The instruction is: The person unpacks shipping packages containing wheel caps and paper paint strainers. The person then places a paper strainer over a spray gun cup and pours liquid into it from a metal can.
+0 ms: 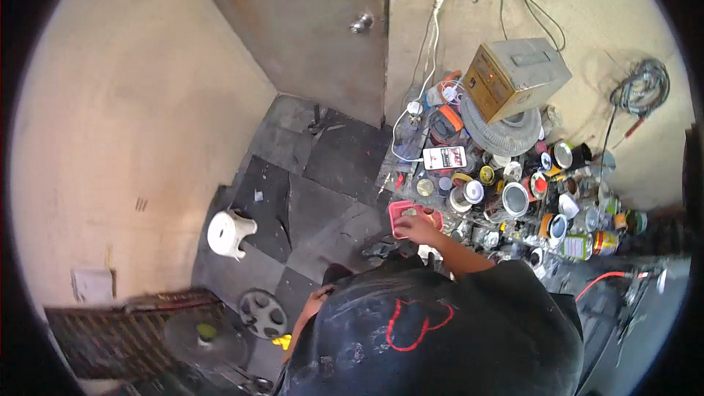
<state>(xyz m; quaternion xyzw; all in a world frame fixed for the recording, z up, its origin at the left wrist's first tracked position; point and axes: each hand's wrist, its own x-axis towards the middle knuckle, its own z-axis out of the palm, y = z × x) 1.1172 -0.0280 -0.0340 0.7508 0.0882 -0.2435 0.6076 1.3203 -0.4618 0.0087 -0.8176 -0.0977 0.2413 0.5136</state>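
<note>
My right hand (416, 229) reaches into a small pink tray (395, 212) at the left edge of the crowded table. Its fingers curl down beside a small round item in the tray, and what they grip is too small to make out. Lower and to the left, my left hand (315, 301) is close to my body, fingers bent against a dark object (336, 273) that I cannot identify. Just above the tray are open paint cans (515, 199), jar lids and a lit phone (444, 158) on a white cable.
A metal box (518, 77) rests on a tire-like ring (506, 136) at the back. On the tiled floor are a white stool (229, 234) and a grey wheel cover (262, 313). A closed door (315, 37) and coiled cable (645, 88) are beyond.
</note>
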